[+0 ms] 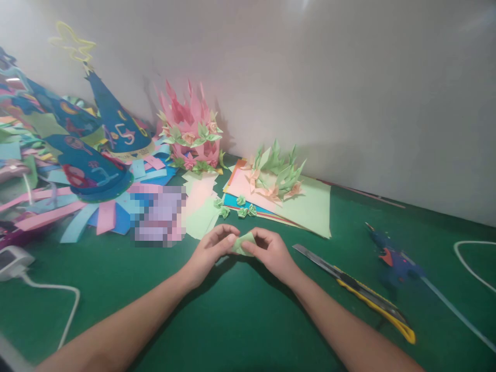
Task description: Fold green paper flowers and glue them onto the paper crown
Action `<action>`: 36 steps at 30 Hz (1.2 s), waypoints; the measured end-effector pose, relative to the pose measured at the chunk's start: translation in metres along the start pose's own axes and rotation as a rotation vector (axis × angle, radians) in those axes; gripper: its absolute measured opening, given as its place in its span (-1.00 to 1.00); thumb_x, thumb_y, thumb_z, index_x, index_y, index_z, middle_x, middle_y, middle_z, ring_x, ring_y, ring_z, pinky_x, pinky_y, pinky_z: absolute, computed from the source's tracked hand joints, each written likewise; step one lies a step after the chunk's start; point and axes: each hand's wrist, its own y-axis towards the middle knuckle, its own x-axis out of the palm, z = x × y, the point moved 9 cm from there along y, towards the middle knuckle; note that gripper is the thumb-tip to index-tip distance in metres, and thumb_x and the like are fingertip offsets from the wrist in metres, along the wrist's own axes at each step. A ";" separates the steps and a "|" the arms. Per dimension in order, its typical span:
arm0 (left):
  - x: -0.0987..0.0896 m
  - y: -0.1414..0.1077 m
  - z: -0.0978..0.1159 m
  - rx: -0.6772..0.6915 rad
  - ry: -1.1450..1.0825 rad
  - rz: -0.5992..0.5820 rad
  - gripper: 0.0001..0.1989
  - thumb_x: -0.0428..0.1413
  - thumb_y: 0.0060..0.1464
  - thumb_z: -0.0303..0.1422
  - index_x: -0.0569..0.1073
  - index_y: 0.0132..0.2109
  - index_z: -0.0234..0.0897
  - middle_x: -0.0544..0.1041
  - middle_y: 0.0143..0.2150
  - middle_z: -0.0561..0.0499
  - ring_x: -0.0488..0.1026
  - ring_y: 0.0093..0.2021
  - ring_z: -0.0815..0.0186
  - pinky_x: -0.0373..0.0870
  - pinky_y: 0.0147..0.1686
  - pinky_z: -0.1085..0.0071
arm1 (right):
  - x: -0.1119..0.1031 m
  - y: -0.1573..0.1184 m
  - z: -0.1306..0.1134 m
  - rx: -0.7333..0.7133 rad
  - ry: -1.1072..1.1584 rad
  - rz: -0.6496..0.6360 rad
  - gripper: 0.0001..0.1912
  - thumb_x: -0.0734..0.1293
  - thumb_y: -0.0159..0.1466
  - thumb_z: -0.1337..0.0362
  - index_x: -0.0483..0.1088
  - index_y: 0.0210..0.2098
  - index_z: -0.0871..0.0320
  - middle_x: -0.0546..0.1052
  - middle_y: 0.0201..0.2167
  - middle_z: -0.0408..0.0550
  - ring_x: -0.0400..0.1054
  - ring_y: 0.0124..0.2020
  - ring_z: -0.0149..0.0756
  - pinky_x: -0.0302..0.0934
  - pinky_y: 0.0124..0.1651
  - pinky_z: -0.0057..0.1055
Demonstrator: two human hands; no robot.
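Paper (247, 238), pale green and creased, lies between my left hand (210, 254) and right hand (277, 255), its long axis seemingly side to side; neither is nearer, both pinching it with curled fingers; I see it left of the yellow cutter (372, 297).
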 end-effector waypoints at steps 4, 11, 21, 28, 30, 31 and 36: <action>0.001 0.001 -0.004 0.005 0.272 0.000 -0.70 0.17 -0.07 -0.16 0.37 -0.34 -0.33 0.40 -0.47 0.09 0.38 -0.42 0.40 0.30 -0.37 0.47 | 0.001 0.000 -0.001 -0.029 0.045 0.021 -0.73 0.40 0.04 0.14 0.29 -0.43 0.16 0.34 -0.54 -0.22 0.20 -0.50 -0.45 0.10 -0.42 -0.49; 0.006 0.001 -0.011 -0.148 0.126 -0.058 -0.66 0.14 -0.05 -0.11 0.42 -0.37 -0.35 0.51 -0.41 0.01 0.48 -0.38 0.35 0.40 -0.23 0.37 | 0.002 0.000 -0.006 -0.137 0.188 0.033 -0.64 0.40 0.06 0.20 0.10 -0.36 0.06 0.23 -0.54 -0.31 0.15 -0.53 -0.48 0.09 -0.46 -0.54; -0.004 -0.001 -0.013 -0.174 0.066 0.059 -0.66 0.14 -0.03 -0.15 0.49 -0.32 -0.42 0.59 -0.42 -0.14 0.52 -0.40 0.31 0.43 -0.29 0.42 | -0.008 -0.009 -0.031 -0.373 -0.229 0.155 -0.94 0.27 0.20 0.30 0.39 -0.38 0.10 0.40 -0.28 -0.08 0.29 -0.23 -0.31 0.19 -0.20 -0.40; -0.007 0.000 -0.012 -0.153 0.033 0.101 -0.67 0.13 -0.01 -0.17 0.49 -0.37 -0.42 0.58 -0.44 -0.13 0.50 -0.45 0.34 0.41 -0.34 0.44 | -0.006 -0.017 -0.041 -0.480 -0.437 0.206 -0.94 0.31 0.18 0.33 0.44 -0.37 0.06 0.38 -0.18 -0.04 0.30 -0.13 -0.24 0.21 -0.07 -0.26; -0.006 0.000 -0.011 -0.154 0.032 0.094 -0.67 0.12 -0.01 -0.17 0.48 -0.37 -0.42 0.58 -0.46 -0.12 0.49 -0.47 0.35 0.40 -0.39 0.46 | -0.005 -0.019 -0.044 -0.513 -0.497 0.217 -0.93 0.32 0.16 0.31 0.44 -0.34 0.06 0.38 -0.18 -0.04 0.30 -0.12 -0.22 0.20 -0.04 -0.22; -0.005 -0.001 -0.011 -0.158 0.046 0.088 -0.67 0.12 0.00 -0.16 0.47 -0.37 -0.42 0.57 -0.50 -0.10 0.48 -0.51 0.37 0.37 -0.45 0.49 | -0.005 -0.019 -0.045 -0.525 -0.522 0.226 -0.93 0.33 0.15 0.31 0.44 -0.34 0.06 0.38 -0.18 -0.04 0.29 -0.12 -0.22 0.20 -0.04 -0.22; -0.005 -0.002 -0.010 -0.175 0.184 0.088 -0.66 0.05 0.04 -0.13 0.39 -0.43 -0.36 0.46 -0.70 0.03 0.18 -0.78 0.53 0.04 -0.71 0.60 | -0.003 -0.018 -0.046 -0.527 -0.583 0.236 -0.93 0.35 0.14 0.31 0.41 -0.34 0.09 0.36 -0.22 -0.04 0.28 -0.14 -0.23 0.20 -0.05 -0.24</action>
